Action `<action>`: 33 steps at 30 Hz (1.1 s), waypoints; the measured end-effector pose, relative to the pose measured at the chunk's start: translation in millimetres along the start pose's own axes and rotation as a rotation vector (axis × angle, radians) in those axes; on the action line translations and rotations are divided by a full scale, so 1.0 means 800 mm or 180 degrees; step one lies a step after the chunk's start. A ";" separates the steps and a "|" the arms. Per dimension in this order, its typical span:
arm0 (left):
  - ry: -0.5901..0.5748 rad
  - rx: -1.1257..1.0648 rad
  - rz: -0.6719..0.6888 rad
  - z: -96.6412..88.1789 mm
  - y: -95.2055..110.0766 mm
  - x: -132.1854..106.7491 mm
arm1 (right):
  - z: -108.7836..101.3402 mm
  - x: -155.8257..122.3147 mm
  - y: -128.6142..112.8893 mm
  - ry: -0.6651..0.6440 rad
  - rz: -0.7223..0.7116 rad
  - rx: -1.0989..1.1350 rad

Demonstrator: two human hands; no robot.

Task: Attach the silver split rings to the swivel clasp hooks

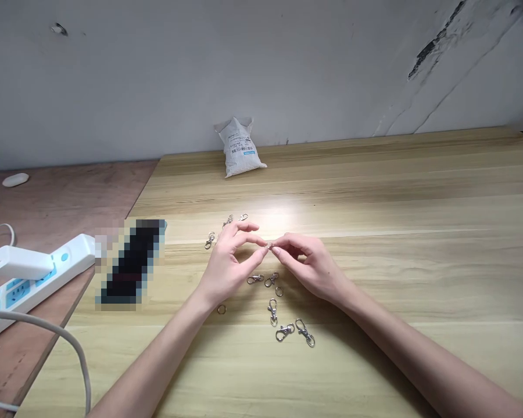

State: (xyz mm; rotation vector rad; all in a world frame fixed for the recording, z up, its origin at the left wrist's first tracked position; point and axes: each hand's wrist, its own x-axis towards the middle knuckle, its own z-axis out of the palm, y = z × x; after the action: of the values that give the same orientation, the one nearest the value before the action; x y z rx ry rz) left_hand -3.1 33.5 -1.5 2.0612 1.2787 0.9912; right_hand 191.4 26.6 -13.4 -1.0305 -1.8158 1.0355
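Note:
My left hand [226,261] and my right hand [307,261] meet fingertip to fingertip above the wooden table [375,232]. Both pinch one tiny metal piece [269,247] between thumb and forefinger; it is too small to name. Beneath and in front of the hands lie several silver swivel clasps [305,332], one more clasp [272,310] nearer the hands, and small loose rings [221,309]. More clasps [210,240] lie just beyond my left hand.
A small white printed bag [239,148] stands near the wall at the table's back edge. A blurred dark object [131,261] lies at the left. A white power strip [30,273] with a plug and cables rests on the reddish side table [61,197].

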 end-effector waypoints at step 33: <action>-0.0620 -0.3477 -0.0482 0.004 0.036 -0.009 | -0.004 -0.001 -0.026 -0.1718 0.0625 0.2892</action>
State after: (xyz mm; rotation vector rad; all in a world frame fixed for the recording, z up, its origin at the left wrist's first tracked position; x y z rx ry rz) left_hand 12.9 14.7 15.5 1.1450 0.5404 1.0438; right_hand 188.8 20.0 6.5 -0.3741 -1.3370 2.1366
